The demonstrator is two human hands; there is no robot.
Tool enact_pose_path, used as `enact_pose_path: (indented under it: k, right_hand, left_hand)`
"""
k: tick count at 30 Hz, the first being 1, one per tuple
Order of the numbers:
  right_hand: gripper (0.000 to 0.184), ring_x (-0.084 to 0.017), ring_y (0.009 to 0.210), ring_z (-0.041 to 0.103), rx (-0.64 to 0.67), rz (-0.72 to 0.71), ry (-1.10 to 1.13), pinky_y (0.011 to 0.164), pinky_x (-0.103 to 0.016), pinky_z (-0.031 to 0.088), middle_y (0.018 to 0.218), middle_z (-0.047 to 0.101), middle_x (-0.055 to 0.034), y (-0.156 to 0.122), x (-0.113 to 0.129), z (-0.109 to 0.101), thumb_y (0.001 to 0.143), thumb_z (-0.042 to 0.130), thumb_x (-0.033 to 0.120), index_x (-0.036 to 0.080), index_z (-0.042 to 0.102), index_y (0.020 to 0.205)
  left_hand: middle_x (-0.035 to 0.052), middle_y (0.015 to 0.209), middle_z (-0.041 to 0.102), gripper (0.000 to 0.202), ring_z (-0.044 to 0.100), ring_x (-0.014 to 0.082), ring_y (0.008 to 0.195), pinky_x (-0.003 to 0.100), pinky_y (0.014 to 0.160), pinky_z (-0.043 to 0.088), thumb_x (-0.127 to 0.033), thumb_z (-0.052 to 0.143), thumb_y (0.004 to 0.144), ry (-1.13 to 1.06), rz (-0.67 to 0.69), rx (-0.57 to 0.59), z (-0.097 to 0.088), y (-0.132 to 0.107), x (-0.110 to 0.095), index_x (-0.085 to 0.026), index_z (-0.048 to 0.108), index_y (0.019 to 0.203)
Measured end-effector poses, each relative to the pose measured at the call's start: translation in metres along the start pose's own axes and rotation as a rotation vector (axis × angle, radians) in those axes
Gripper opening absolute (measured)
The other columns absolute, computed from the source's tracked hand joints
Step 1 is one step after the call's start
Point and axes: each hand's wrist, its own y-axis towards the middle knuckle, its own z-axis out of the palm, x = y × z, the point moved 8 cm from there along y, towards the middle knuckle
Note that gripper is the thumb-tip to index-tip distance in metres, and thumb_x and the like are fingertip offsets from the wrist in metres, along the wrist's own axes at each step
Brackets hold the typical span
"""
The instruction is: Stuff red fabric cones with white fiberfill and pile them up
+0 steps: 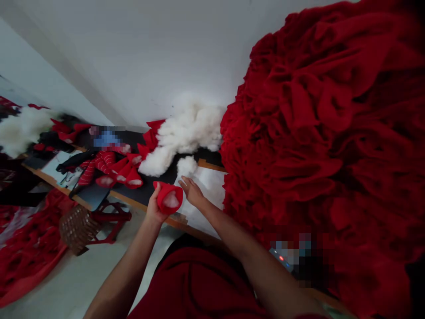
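Note:
My left hand point(155, 204) is wrapped round a small red felt pouch point(162, 189). The pouch's mouth faces me, and white stuffing point(171, 200) shows inside it. Just to the right, my right hand point(193, 192) has its fingers stretched out and apart, with nothing in them. A loose tuft of white stuffing point(187, 165) lies on the table right beyond those fingertips. Further back, a big heap of white fibre stuffing point(192, 126) rests against the wall.
A tall pile of red felt pieces point(299, 115) towers on the right. Stuffed red pieces point(128, 173) lie along the table to the left. A stool with a woven seat point(79, 223) stands below, beside a large heap of red pieces point(36, 243) on the floor.

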Motion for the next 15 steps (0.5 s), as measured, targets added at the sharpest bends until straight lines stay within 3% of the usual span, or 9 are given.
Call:
enact_pose_path:
  k: [3,7,10,15]
  right_hand:
    - [0.046,-0.024,0.123,0.036,-0.006,0.049,0.016,0.095,-0.045,0.037,0.133,0.044,-0.0069,0.032,-0.008,0.016,0.075,0.040,-0.006,0.020,0.057,0.109]
    - [0.027,-0.023,0.110,0.046,-0.052,0.113,0.074,0.094,-0.046,0.035,0.109,0.059,-0.0111,0.045,-0.034,0.019,0.075,0.044,-0.001,0.015,0.064,0.084]
    - [0.022,-0.018,0.095,0.052,-0.098,0.161,0.156,0.090,-0.036,0.040,0.089,0.062,-0.0086,0.041,-0.055,0.006,0.073,0.045,0.000,0.013,0.063,0.072]
    - [0.020,-0.013,0.082,0.056,-0.184,0.209,0.343,0.077,-0.026,0.045,0.087,0.062,-0.0032,0.019,-0.066,-0.035,0.073,0.046,0.007,0.014,0.061,0.084]
  left_hand:
    - [0.0064,0.074,0.067,0.024,0.064,0.0158,0.069,0.029,0.069,0.052,-0.032,0.048,0.082,0.016,0.010,-0.021,-0.005,0.004,-0.015,-0.012,0.061,0.081]
    - [0.0071,0.077,0.068,0.025,0.064,0.0163,0.071,0.030,0.072,0.052,-0.033,0.045,0.083,0.063,-0.010,-0.023,-0.009,0.010,-0.026,-0.013,0.061,0.083]
    - [0.0069,0.079,0.068,0.026,0.064,0.0163,0.074,0.031,0.076,0.051,-0.034,0.044,0.084,0.088,-0.047,0.016,-0.005,0.017,-0.022,-0.014,0.060,0.084]
    - [0.0072,0.083,0.066,0.032,0.063,0.0206,0.083,0.038,0.083,0.047,-0.043,0.051,0.078,0.148,-0.202,0.199,0.026,0.031,0.013,-0.016,0.061,0.091]
